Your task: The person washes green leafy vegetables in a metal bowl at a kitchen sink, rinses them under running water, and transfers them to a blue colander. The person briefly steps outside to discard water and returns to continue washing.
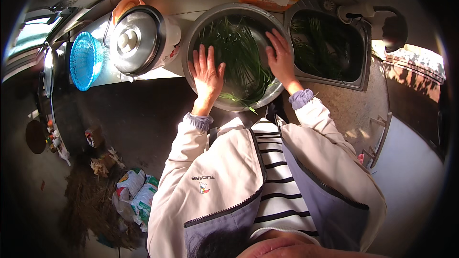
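A wide metal basin (pixel 229 107) stands in front of me, with long, thin green leaves (pixel 244 50) lying in water inside it. Over its left side, my left hand (pixel 207 73) is held palm down, fingers apart and wet. My right hand (pixel 280 57) reaches over the right side, fingers also spread near the rim. Neither hand has anything in its grasp; whether the palms touch the basin or leaves cannot be made out. More green leaves (pixel 315 43) lie in the sink (pixel 362 66) just right of the basin.
Left of the basin are a lidded pot (pixel 138 41), an orange plastic container (pixel 125 5) and a blue openwork basket (pixel 86 61). A yellow-orange container (pixel 265 1) stands behind. The faucet (pixel 358 10) overhangs the sink. Filled bags (pixel 138 193) lie on the floor at left.
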`<move>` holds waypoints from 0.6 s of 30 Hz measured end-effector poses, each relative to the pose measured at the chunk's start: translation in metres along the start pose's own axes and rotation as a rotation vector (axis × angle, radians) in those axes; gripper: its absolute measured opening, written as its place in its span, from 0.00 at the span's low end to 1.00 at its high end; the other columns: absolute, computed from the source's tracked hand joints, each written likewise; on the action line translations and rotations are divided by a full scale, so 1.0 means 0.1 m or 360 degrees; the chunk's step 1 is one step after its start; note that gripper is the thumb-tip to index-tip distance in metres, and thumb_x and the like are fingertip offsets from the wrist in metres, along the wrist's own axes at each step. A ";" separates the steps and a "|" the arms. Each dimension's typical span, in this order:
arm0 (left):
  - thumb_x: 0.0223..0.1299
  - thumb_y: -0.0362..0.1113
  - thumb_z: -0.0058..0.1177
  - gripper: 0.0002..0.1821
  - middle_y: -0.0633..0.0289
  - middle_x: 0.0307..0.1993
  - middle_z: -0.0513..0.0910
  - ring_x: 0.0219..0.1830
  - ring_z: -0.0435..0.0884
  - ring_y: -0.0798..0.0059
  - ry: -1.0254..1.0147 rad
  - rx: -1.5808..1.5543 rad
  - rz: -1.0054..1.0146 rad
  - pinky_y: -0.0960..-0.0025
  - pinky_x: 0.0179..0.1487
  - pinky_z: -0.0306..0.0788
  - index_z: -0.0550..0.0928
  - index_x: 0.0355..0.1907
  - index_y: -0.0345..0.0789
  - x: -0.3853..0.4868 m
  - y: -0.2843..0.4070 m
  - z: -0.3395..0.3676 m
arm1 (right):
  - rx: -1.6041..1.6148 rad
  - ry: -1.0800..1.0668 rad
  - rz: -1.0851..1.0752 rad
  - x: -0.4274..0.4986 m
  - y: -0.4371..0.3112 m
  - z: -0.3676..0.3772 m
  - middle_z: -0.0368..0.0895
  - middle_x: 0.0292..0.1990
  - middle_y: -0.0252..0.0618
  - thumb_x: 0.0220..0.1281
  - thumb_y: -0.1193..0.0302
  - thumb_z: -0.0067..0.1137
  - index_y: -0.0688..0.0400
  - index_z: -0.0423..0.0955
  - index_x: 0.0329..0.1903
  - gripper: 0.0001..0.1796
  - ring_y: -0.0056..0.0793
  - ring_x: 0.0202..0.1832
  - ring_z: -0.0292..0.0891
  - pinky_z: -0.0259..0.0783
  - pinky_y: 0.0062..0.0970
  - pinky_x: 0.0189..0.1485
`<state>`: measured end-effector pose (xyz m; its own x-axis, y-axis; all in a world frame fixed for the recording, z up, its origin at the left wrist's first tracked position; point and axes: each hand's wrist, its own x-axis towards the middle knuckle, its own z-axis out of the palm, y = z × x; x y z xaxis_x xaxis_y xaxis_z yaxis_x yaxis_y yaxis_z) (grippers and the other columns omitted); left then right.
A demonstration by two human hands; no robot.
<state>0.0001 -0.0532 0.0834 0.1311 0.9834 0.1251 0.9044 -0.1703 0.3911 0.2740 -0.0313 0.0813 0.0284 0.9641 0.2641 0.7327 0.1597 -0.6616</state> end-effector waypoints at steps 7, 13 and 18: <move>0.68 0.53 0.51 0.36 0.50 0.77 0.55 0.76 0.54 0.42 -0.0289 0.0124 0.0136 0.30 0.71 0.49 0.62 0.75 0.43 0.43 -0.06 0.54 | -0.0489 -0.0791 0.0192 0.12 -0.12 0.84 0.71 0.67 0.47 0.65 0.67 0.56 0.54 0.70 0.67 0.27 0.51 0.65 0.69 0.64 0.48 0.66; 0.66 0.43 0.52 0.35 0.52 0.75 0.57 0.75 0.56 0.43 -0.0423 -0.0182 0.0171 0.29 0.69 0.54 0.62 0.74 0.42 0.16 -0.07 0.52 | -0.0184 -0.0361 -0.0096 -0.11 0.10 0.55 0.79 0.56 0.47 0.65 0.69 0.54 0.55 0.77 0.58 0.19 0.49 0.56 0.75 0.72 0.44 0.57; 0.62 0.34 0.54 0.32 0.49 0.71 0.66 0.70 0.65 0.44 -0.0469 -0.0206 0.0206 0.44 0.69 0.62 0.68 0.70 0.39 0.15 -0.04 0.46 | -0.0225 -0.0455 -0.0061 -0.17 0.12 0.47 0.81 0.53 0.44 0.61 0.72 0.54 0.53 0.82 0.51 0.16 0.51 0.50 0.77 0.73 0.46 0.54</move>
<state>0.0171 -0.0350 0.0417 0.3699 0.9256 -0.0803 0.8162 -0.2824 0.5039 0.2504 -0.0359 0.0359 -0.1784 0.9818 0.0656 0.8175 0.1850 -0.5454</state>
